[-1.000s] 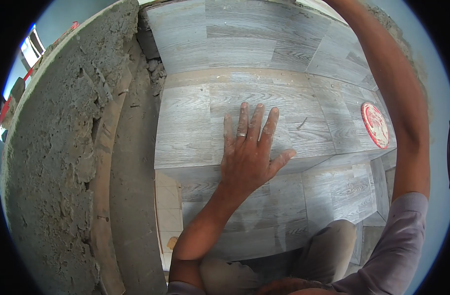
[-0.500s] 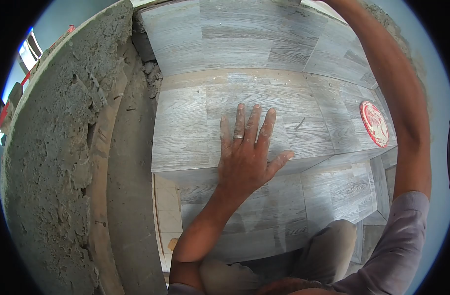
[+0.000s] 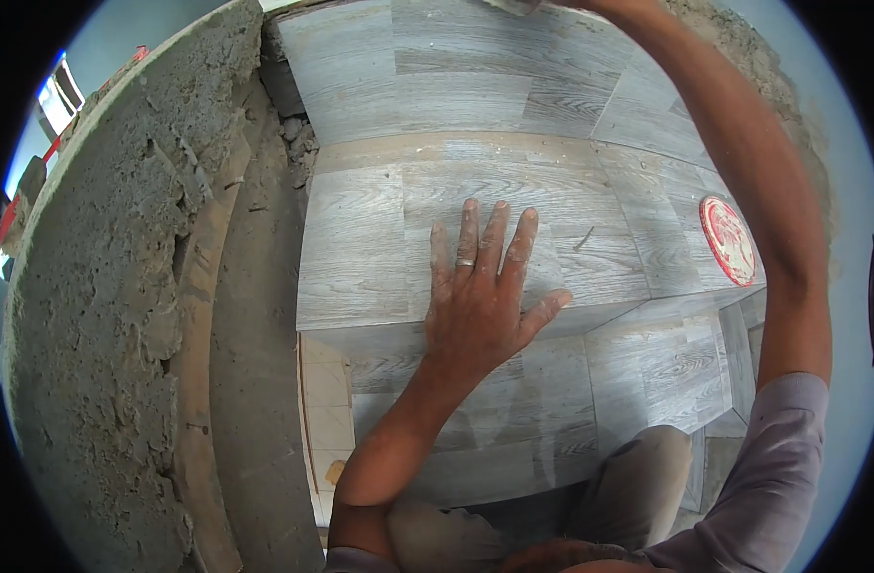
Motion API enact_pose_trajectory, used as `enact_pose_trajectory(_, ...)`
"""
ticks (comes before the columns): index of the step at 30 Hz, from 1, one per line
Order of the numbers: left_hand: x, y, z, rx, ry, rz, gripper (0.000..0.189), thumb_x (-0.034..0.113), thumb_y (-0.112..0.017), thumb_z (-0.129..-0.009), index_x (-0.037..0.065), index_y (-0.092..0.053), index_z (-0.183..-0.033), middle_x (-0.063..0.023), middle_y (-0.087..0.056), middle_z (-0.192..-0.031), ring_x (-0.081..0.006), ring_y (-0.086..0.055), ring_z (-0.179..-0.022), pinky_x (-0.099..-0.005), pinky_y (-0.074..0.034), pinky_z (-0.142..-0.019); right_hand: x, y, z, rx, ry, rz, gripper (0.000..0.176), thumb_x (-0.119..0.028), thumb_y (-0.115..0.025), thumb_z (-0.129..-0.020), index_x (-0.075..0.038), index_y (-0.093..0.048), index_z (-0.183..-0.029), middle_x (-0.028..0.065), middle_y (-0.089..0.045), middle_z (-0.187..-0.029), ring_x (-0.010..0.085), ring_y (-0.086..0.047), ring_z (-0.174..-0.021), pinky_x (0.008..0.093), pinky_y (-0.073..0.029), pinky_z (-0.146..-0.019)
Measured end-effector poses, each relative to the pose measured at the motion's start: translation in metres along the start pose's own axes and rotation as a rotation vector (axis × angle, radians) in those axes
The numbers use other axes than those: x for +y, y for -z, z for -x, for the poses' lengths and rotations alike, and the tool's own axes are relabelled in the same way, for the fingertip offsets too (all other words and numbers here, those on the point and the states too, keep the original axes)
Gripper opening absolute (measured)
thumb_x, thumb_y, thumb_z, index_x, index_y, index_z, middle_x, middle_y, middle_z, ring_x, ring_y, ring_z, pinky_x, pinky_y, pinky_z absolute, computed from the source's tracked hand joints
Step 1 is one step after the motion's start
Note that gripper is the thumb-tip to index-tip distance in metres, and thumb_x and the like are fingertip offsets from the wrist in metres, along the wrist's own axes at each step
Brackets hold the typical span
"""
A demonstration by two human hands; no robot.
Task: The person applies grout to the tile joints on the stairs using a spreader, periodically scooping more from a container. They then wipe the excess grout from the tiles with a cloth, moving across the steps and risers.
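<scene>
My left hand (image 3: 475,296) lies flat on the grey wood-look tile (image 3: 356,239) of a step, fingers spread, holding nothing. A ring and pale dust show on its fingers. My right hand (image 3: 575,4) reaches to the top of the view and is mostly cut off by the edge. A pale grey object (image 3: 511,5) sits at its fingers, above the upper riser tile (image 3: 461,95); its kind cannot be made out. Right of my left hand, a small thin piece like a nail (image 3: 585,238) rests on the tread.
A red round lid (image 3: 728,241) smeared with whitish paste lies at the tread's right end. Rough concrete (image 3: 93,277) with protruding nails rises on the left. Rubble (image 3: 297,143) fills the gap beside the tiles. A lower tiled step (image 3: 523,411) is near my knees.
My right hand has moved left along the top edge, bringing the pale grey object into view. My left hand stays in place on the tile.
</scene>
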State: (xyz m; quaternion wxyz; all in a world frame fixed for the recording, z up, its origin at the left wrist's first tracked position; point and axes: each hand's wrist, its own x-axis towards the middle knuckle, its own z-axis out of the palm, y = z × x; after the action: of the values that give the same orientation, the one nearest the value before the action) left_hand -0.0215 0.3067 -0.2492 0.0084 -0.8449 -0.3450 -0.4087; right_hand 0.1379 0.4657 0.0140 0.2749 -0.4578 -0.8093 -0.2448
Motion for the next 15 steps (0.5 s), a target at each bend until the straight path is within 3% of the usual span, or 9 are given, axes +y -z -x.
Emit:
enact_pose_trajectory(2,-0.001,-0.001,0.0,0.004,0.0,-0.007,0.089,0.066,-0.059,-0.085,0.004,-0.04,-0.146,-0.0238,-0.042,-0.147,-0.0474,-0.029,-0.142,-0.0662,-0.015,-0.113,0.008,-0.004,-0.001,0.052,0.091,0.051,0.016,-0.002,-0.057,-0.078,0.004,-0.064,-0.091,0.0287,-0.066,-0.094,0.0431,-0.063,-0.094,0.0483,-0.049,-0.082)
enact_pose_trajectory(11,0.0,-0.001,0.0,0.001,0.001,-0.011,0.089,0.066,-0.059,-0.085,0.004,-0.04,-0.146,-0.0239,-0.043,-0.146,-0.0476,-0.028,-0.142,-0.0658,-0.015,-0.113,0.06,0.035,0.038,0.077,-0.06,0.242,0.014,-0.001,-0.058,-0.079,0.005,-0.063,-0.09,0.0277,-0.066,-0.091,0.0439,-0.063,-0.089,0.0477,-0.049,-0.077)
enact_pose_trajectory(14,0.0,0.0,0.0,0.002,-0.002,-0.018,0.089,0.066,-0.06,-0.085,0.004,-0.041,-0.146,-0.0229,-0.043,-0.146,-0.0471,-0.029,-0.142,-0.0656,-0.016,-0.113,0.084,0.053,0.047,0.06,-0.219,0.295,0.016,-0.001,-0.059,-0.081,0.006,-0.063,-0.094,0.0234,-0.068,-0.091,0.0372,-0.065,-0.086,0.0435,-0.05,-0.076)
enact_pose_trajectory(15,0.0,0.0,0.0,0.002,-0.005,-0.017,0.089,0.066,-0.06,-0.085,0.004,-0.041,-0.146,-0.0229,-0.043,-0.146,-0.0471,-0.029,-0.142,-0.0656,-0.016,-0.113,0.085,0.06,0.05,0.031,-0.268,0.159,0.018,-0.001,-0.059,-0.081,0.006,-0.063,-0.097,0.0204,-0.068,-0.091,0.0323,-0.065,-0.084,0.0414,-0.05,-0.076)
